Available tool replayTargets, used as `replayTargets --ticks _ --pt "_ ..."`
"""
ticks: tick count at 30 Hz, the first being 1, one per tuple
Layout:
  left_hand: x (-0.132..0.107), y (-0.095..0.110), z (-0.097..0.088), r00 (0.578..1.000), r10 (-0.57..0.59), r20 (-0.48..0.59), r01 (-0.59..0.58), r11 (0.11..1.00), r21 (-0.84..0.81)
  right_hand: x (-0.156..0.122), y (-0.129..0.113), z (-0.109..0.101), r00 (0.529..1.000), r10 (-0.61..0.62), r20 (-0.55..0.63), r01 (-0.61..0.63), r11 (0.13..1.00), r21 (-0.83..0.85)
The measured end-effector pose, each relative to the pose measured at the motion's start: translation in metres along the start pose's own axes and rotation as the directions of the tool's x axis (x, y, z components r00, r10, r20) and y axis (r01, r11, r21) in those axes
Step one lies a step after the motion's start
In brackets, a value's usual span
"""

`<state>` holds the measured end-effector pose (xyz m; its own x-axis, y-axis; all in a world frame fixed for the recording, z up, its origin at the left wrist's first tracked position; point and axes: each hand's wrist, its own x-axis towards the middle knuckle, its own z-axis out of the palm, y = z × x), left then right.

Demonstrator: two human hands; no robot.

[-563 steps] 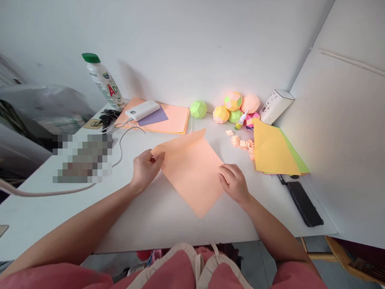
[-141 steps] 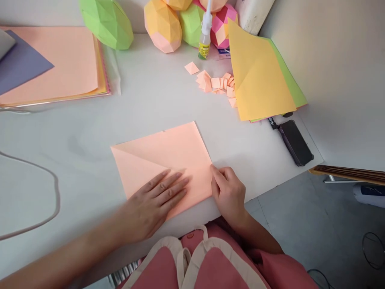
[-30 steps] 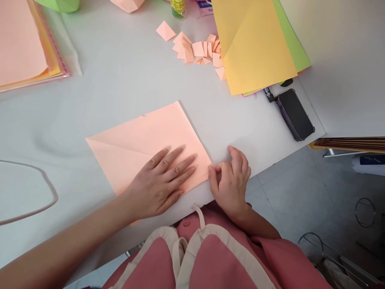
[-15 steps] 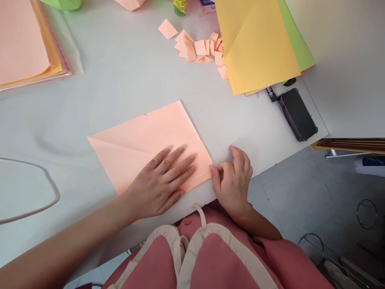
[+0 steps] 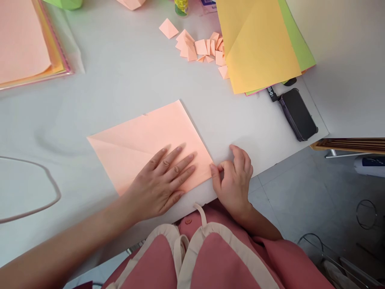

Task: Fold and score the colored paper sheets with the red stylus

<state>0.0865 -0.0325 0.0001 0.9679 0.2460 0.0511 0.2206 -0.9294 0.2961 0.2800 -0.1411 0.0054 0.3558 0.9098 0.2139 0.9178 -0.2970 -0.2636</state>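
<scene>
A folded peach paper sheet (image 5: 144, 136) lies on the white table (image 5: 120, 80) near its front edge, with a diagonal crease across its left part. My left hand (image 5: 159, 182) lies flat on the sheet's lower right part, fingers stretched out and pressing it down. My right hand (image 5: 233, 178) sits at the sheet's right corner, thumb and forefinger pinched on that corner, the other fingers curled on the table.
Several small folded peach paper pieces (image 5: 198, 48) lie at the back. Yellow and green sheets (image 5: 258, 44) overlap at the back right, a dark phone (image 5: 297, 114) and pen beside them. A stack of coloured paper (image 5: 27, 44) sits back left. A grey cable (image 5: 45, 188) loops left.
In the last second almost nothing moved; my right hand's pinch shifted slightly at the corner. Earlier, the sheet was held open and unfolded between both hands.
</scene>
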Motion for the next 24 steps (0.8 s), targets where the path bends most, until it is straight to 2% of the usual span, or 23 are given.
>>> replayTargets --ticks 12,24 --pt "-0.0004 -0.0033 0.0016 0.999 0.027 -0.036 -0.029 0.999 -0.046 -0.0007 0.0017 -0.0014 1.0 -0.007 0.008 0.007 1.0 -0.003" --pt "-0.0022 -0.0017 0.0017 0.999 0.005 -0.036 -0.007 0.998 -0.062 -0.0017 0.0025 -0.0004 1.0 -0.011 -0.007 0.011 1.0 0.004"
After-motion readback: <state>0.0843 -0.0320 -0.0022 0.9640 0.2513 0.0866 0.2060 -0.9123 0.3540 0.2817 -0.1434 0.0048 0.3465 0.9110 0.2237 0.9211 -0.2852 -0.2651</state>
